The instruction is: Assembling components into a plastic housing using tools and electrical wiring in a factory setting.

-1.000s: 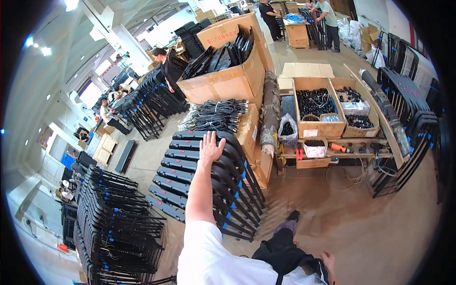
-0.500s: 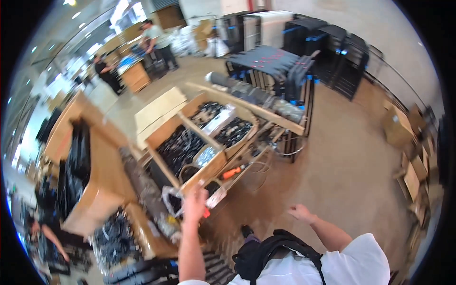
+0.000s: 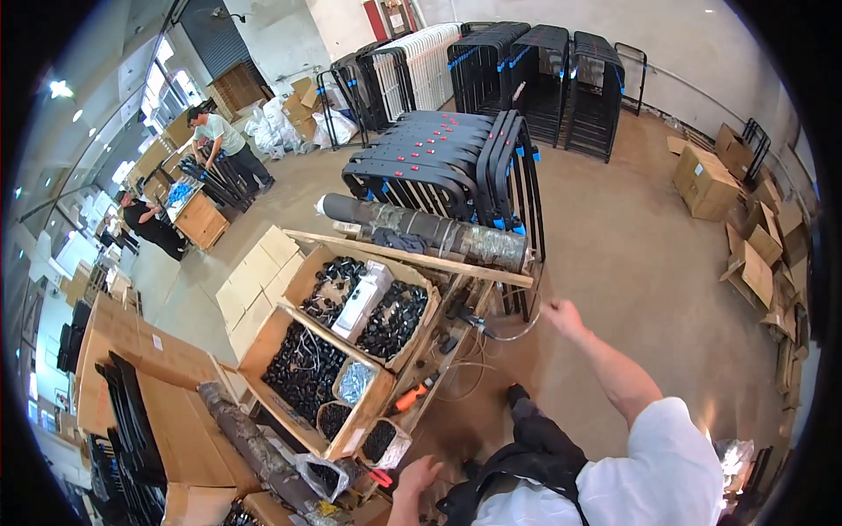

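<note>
Single head-worn fisheye, high and steeply downward over parts bins (image 3: 351,351), workshop floor (image 3: 631,263) beyond.

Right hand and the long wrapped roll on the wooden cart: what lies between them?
In the head view, a thin hose or cable loops beside the right hand. Beyond it come the cart's wooden rail, then the wrapped roll.

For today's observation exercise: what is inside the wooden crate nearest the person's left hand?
The wooden crate holds heaps of small black parts, a bag of shiny pieces and small tubs of black parts. What lies under the heaps is covered.
</note>
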